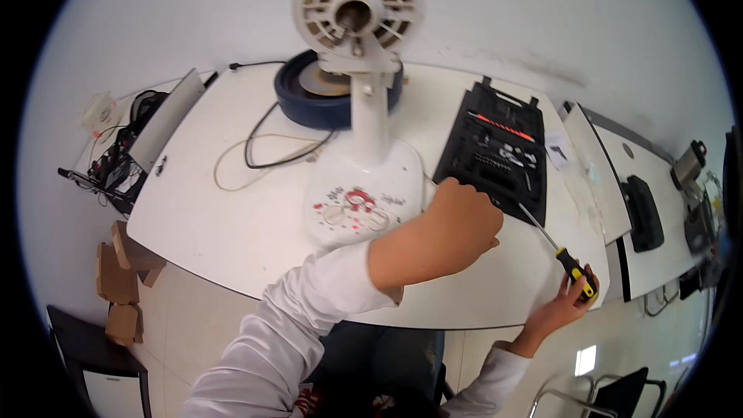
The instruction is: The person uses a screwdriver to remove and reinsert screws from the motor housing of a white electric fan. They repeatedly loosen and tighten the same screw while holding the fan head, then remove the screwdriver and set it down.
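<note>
My right hand [563, 308] grips a screwdriver [576, 272] by its black and yellow handle near the table's right front edge. Its long metal shaft points up and left, with the tip over the lower edge of an open black tool case [495, 153]. My left hand [458, 226] is closed in a fist just right of the fan base. A thin metal rod end shows beside its knuckles, but what the fingers hold is hidden. The white fan [370, 120] stands upright with its motor housing bare, and two knobs sit on its decorated base.
Behind the fan lies a round dark-blue base [309, 112] with a black cable [249, 156] on the white table [232, 244]. Cardboard boxes [116, 279] and a dark chair [97, 356] stand at the left. Another desk [658, 263] adjoins on the right.
</note>
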Available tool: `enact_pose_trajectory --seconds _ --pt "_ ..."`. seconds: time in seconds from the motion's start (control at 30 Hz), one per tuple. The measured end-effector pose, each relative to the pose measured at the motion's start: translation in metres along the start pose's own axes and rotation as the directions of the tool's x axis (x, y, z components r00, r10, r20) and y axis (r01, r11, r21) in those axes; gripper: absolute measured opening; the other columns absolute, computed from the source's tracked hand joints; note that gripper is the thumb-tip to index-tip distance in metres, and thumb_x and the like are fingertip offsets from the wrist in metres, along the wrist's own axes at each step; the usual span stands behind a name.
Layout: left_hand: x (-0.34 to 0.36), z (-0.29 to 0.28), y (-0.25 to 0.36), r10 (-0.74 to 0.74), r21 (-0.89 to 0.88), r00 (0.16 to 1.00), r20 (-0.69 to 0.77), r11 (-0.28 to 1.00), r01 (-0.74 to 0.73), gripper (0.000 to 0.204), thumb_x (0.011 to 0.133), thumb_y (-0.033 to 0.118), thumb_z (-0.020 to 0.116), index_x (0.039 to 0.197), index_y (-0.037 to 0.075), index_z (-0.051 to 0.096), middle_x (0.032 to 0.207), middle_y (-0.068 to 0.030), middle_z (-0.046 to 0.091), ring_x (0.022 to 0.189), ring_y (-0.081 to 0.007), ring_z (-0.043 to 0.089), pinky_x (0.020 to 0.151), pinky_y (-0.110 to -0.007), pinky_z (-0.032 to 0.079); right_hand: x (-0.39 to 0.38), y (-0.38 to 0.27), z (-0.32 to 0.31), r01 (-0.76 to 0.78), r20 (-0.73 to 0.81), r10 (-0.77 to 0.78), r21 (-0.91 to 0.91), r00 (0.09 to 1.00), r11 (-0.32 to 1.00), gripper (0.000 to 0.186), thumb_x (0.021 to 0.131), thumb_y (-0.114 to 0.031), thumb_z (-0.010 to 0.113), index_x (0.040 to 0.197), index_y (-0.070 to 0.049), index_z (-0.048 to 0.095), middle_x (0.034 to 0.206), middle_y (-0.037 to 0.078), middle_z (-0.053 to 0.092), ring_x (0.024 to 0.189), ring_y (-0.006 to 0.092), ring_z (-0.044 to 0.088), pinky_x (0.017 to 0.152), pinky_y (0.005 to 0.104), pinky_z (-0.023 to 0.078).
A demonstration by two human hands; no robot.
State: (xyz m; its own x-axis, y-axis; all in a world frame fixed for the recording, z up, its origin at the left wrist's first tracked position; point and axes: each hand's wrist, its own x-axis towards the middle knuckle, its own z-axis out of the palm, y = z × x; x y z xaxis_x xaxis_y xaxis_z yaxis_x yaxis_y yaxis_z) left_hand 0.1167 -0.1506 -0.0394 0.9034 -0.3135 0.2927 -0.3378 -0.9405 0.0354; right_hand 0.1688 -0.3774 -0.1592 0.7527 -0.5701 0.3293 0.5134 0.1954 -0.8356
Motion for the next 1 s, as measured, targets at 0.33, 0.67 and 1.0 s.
enact_pose_trajectory --seconds 0.33,0.67,1.0 --pt "-0.080 -0.105 -0.089 -0.751 -0.234 0.532 -0.390 0.640 0.732 0.044 0.071 0.036 0.068 0.099 0.002 0.061 0.079 -0.0098 0.064 0.072 -0.0197 0.061 0.062 -0.029 0.046 0.004 0.012 -0.014 -0.079 -0.007 0.079 0.058 0.997 0.995 0.026 0.090 -0.018 0.049 0.112 -0.006 0.045 0.115 0.008 0.051 0.107 0.0186 0.050 0.086 0.0273 0.042" --pt "-0.037 -0.067 -0.131 -0.475 -0.500 0.600 -0.643 0.854 0.140 0.106 0.065 0.030 0.075 0.136 -0.006 0.004 0.119 -0.0230 0.045 0.108 -0.0334 0.047 0.085 -0.036 0.042 0.005 0.017 -0.015 -0.087 0.003 0.087 0.072 0.996 0.994 0.025 0.089 -0.018 0.050 0.111 -0.008 0.045 0.115 0.007 0.051 0.103 0.0172 0.052 0.085 0.0268 0.041" --pt "-0.025 -0.076 -0.116 -0.413 -0.516 0.394 -0.821 0.833 -0.202 0.103 0.059 0.013 0.078 0.138 0.004 0.012 0.129 -0.0248 0.033 0.119 -0.0380 0.035 0.094 -0.041 0.036 0.006 0.020 -0.018 -0.074 -0.017 0.076 0.106 0.997 0.992 0.026 0.087 -0.017 0.054 0.110 -0.006 0.048 0.111 0.006 0.055 0.099 0.0156 0.055 0.080 0.0228 0.047"
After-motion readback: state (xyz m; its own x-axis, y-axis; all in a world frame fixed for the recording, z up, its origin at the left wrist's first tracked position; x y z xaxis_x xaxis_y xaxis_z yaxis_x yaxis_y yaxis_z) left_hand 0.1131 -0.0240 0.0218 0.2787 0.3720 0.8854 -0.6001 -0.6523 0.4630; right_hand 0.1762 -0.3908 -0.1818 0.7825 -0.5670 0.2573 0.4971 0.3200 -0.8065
